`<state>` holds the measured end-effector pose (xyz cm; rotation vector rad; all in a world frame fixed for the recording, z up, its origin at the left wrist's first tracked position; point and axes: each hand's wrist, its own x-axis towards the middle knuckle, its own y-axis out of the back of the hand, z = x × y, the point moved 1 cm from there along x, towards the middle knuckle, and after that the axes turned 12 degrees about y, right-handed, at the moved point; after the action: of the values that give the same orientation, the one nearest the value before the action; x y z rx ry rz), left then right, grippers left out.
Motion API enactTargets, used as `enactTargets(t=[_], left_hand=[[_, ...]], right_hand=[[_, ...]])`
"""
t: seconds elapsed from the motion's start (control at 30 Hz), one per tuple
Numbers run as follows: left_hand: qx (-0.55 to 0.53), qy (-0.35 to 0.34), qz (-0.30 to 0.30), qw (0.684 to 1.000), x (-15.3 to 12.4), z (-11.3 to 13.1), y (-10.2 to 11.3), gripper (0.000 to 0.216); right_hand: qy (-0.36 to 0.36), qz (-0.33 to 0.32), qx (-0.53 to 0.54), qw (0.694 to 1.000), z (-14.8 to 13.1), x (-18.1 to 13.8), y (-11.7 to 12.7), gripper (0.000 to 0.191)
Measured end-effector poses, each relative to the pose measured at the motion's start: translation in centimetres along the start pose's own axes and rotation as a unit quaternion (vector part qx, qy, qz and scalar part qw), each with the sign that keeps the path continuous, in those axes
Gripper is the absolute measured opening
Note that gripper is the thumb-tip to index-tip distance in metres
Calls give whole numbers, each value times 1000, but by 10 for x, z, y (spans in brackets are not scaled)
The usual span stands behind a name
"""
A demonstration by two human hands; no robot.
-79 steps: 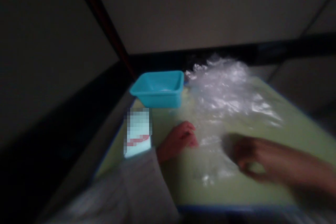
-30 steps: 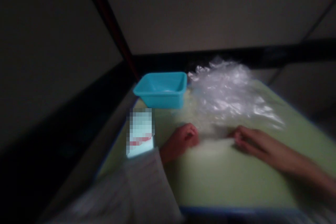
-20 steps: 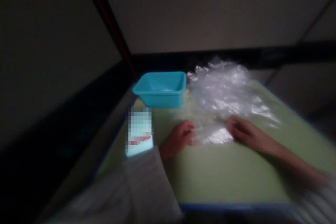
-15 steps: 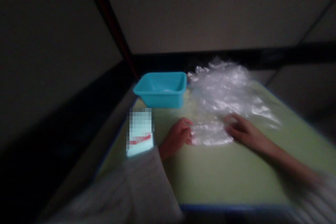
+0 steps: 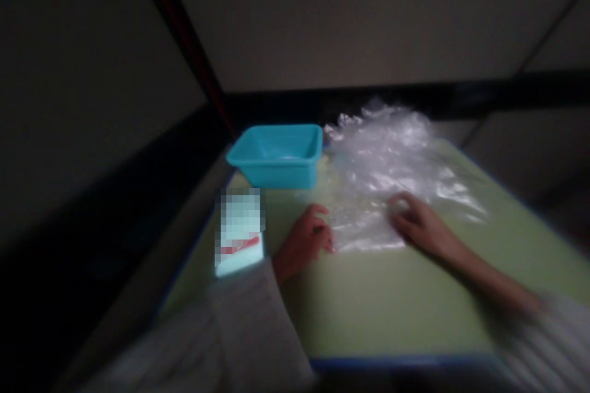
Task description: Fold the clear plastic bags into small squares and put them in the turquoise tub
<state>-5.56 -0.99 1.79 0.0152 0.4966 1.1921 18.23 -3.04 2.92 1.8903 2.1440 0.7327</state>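
Note:
A clear plastic bag (image 5: 364,234) lies flat on the light green table between my two hands. My left hand (image 5: 306,239) has its fingers bent and pinches the bag's near left corner. At the opposite side, my right hand (image 5: 421,224) curls its fingers over the right edge of the same plastic. Blur hides exactly how the fingertips meet the film. Just beyond the hands rises a crumpled heap of clear plastic bags (image 5: 391,144); where the flat bag ends and the heap begins, I cannot tell.
A turquoise plastic basin (image 5: 281,175) stands at the far left of the table (image 5: 391,307). By my left sleeve lies a bright, partly pixelated rectangle (image 5: 239,261) with a red stripe. Blue edging borders the table, and walls stand behind it.
The whole view has shifted slightly left. The folded-looking band of plastic between my hands now appears less sharply creased along its far side. Both hands keep nearly the same places beside it.

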Motion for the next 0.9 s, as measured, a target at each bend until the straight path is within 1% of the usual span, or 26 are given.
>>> enactTargets(t=[0.13,0.27,0.33,0.53,0.77,0.9], left_hand=[[10,-34,14,999,-1,-1,0,31],[16,-55,28,998,0,-4,0,36],[19,-57,35,998,2,-5,-1,38],[34,-61,50,996,6,-9,-2,38],[31,-61,45,997,7,-10,-2,38],[32,-59,43,997,7,-9,-2,38]], right_hand=[[3,7,-43,999,0,2,-1,29],[18,21,-49,998,4,3,-1,33],[32,25,-57,998,7,3,-1,33],[79,21,-97,992,10,2,-3,28],[83,30,-134,987,8,6,-3,27],[82,35,-129,988,14,9,-3,24]])
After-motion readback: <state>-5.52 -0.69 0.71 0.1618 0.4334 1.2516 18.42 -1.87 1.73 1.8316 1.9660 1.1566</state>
